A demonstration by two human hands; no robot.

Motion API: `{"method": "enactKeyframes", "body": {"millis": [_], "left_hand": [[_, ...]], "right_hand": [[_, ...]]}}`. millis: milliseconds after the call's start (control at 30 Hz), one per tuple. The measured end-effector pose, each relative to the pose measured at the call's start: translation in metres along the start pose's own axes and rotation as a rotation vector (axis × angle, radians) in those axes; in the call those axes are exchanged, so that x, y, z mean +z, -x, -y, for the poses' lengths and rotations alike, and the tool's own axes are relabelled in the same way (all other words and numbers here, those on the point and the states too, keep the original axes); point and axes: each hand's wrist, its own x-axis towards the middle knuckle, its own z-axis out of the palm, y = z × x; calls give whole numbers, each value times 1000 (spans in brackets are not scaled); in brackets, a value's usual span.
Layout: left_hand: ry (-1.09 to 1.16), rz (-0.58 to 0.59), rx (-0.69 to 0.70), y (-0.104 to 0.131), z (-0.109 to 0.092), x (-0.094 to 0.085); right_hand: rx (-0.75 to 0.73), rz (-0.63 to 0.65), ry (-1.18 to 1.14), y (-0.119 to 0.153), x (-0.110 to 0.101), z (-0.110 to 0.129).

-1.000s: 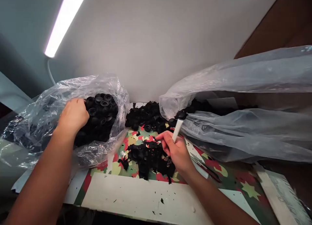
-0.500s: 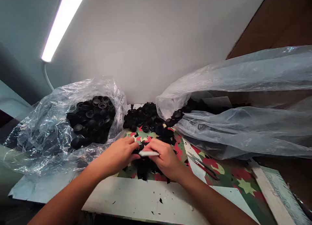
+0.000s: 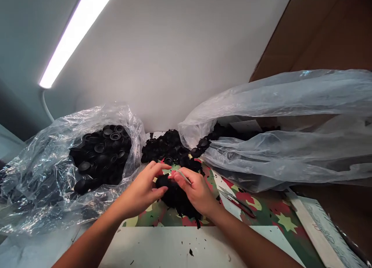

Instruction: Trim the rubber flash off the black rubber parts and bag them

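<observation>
We hold our left hand [image 3: 145, 188] over the near side of the work surface, thumb and index finger spread wide apart, with a dark rounded piece [image 3: 162, 181] just by the gap between them; we cannot tell whether the fingers touch it. Our right hand [image 3: 196, 188] is closed around a slim pale stick [image 3: 185, 177], most of which the fingers hide. The two hands are close together, fingertips facing.

Below them we see a ragged pile of black scraps [image 3: 183, 204], lying on a red, green and yellow patterned sheet [image 3: 267, 217]. Some loose crumbs are scattered on the white board [image 3: 157, 246] nearer us.

Beyond our hands, a second black heap [image 3: 159, 146] lies near the wall, with a ringed cap [image 3: 168, 160] at its front edge. To the left, a clear plastic bag [image 3: 55, 155] gapes around many black ridged caps [image 3: 107, 152]. To the right, a larger translucent bag [image 3: 279, 97] opens towards the heap, and red-handled scissors [image 3: 240, 205] lie near our right wrist.
</observation>
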Motion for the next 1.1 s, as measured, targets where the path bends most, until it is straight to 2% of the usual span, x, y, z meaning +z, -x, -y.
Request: {"method": "enactKeyframes", "body": {"millis": [67,200,300,367,500,567,733,833,1000,1100], "left_hand": [[86,-44,11,-6,0,4],[124,-191,50,-16,5,10],[95,-234,91,-18,11,10],[115,-193,86,-18,15,10],[191,16,-3,-17,20,10],[149,45,-16,-15,20,11],[62,-12,77,-10,13,11],[49,13,54,-8,8,11],[72,108,9,-7,6,8],[162,99,14,-6,7,6]], "right_hand": [[47,30,-82,0,1,1],[144,-17,-216,-3,4,0],[153,4,-184,-5,3,-1],[144,37,-99,-7,-1,0],[166,124,103,-7,-10,6],[111,157,222,-6,-13,9],[-118,198,568,-5,-15,13],[-227,233,691,-5,-18,13],[-341,345,648,-4,-22,10],[-419,331,595,-4,-20,8]]}}
